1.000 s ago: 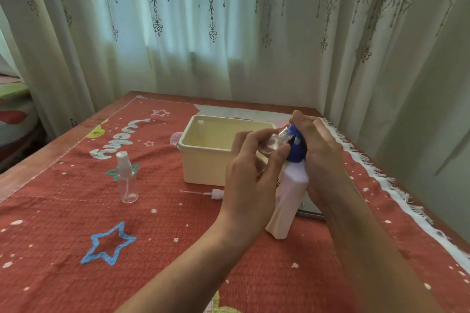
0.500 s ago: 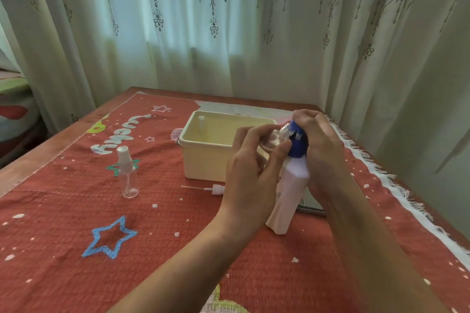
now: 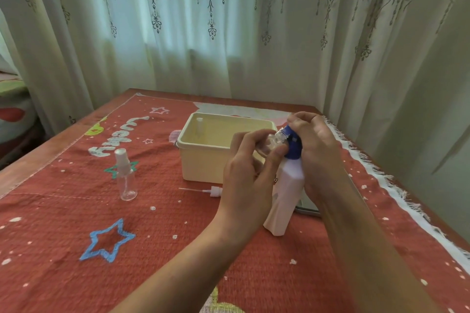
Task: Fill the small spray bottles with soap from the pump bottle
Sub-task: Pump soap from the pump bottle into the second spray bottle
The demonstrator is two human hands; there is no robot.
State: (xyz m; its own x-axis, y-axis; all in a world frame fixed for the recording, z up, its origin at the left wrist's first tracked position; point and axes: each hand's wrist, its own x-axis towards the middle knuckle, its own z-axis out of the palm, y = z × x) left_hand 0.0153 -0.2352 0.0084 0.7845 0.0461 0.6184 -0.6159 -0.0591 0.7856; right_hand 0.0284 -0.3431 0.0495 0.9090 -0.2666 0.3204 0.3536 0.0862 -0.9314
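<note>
Head view. Your left hand point(image 3: 250, 175) pinches a small clear spray bottle point(image 3: 273, 141), uncapped and tipped sideways. Its mouth meets the blue pump head point(image 3: 293, 146) of the white pump bottle point(image 3: 286, 198), which stands on the red cloth point(image 3: 63, 223). Whether soap is inside the small bottle is too blurred to judge. Behind, a cream tub point(image 3: 203, 165) holds a small white upright piece point(image 3: 199, 126). A loose spray head point(image 3: 211, 190) lies just left of your left hand, and a capped spray bottle point(image 3: 126, 175) stands well left. Your right hand point(image 3: 318, 152) curls over the pump head
</note>
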